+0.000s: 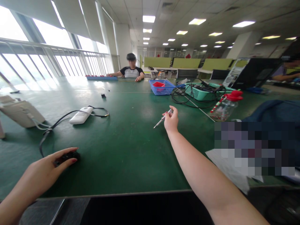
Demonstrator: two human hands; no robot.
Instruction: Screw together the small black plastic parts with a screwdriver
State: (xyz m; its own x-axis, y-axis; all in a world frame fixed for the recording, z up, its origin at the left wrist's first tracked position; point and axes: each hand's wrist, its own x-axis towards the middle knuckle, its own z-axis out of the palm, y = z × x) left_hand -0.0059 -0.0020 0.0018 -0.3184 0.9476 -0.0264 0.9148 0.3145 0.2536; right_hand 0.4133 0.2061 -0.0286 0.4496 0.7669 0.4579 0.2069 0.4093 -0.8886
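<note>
My right hand (171,120) is stretched out over the middle of the green table (131,137), fingers closed round a small silver screwdriver (162,118) whose tip points down to the left. My left hand (45,167) rests near the table's front left edge, its fingers curled over a small black object (70,155) that lies on the surface. A black strap (50,129) runs from near that object up to a white device (81,115) lying further back on the left.
A blue basket (161,87), a green basket of cables (202,92) and a clear bottle with a red lid (225,107) stand at the back right. A beige case (20,112) is at far left. A person sits at the far end; papers lie at right.
</note>
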